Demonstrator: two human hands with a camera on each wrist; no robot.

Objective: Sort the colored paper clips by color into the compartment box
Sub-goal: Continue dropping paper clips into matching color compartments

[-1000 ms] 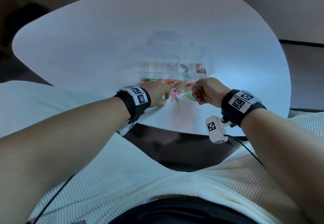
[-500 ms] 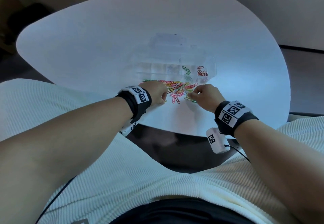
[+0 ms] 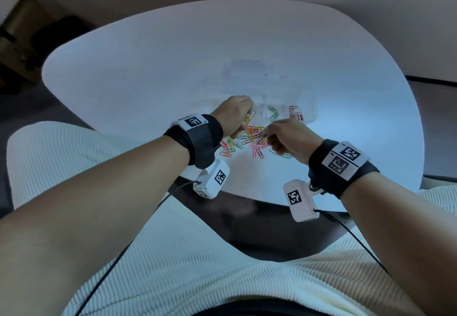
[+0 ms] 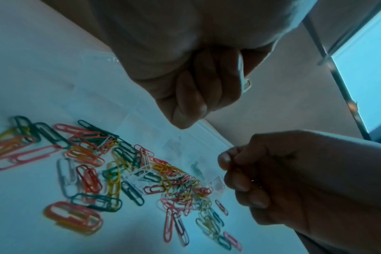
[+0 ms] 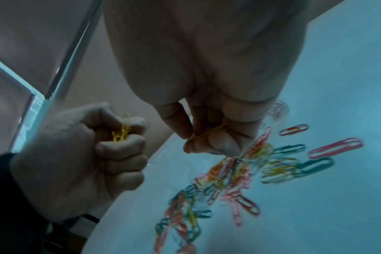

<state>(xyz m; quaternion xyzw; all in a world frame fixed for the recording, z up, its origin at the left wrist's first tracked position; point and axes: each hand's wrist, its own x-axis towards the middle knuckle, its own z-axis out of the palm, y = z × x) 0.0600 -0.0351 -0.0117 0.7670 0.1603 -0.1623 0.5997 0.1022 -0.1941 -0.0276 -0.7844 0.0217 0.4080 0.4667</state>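
Sorting is mid-way: your left hand [image 3: 233, 111] pinches a bunch of yellow paper clips [image 5: 122, 131] with fingers curled, hovering at the centre of the head view over the clear compartment box [image 3: 310, 104]. Your right hand [image 3: 288, 137], just right of centre, pinches one yellow clip [image 5: 211, 133] above the mixed pile [image 3: 247, 140] on the white table [image 3: 148, 68]. Green clips [image 3: 273, 111] and red clips [image 3: 295, 114] already lie in separate compartments at the box's right end. I judge the next move is to drop the yellow bunch into a free compartment left of the green one; the walls are hard to see, so aim carefully. Compared with half a second ago, your left hand has lifted off the pile's left edge and moved up-frame to the box, while your right has stayed at the pile's right edge.
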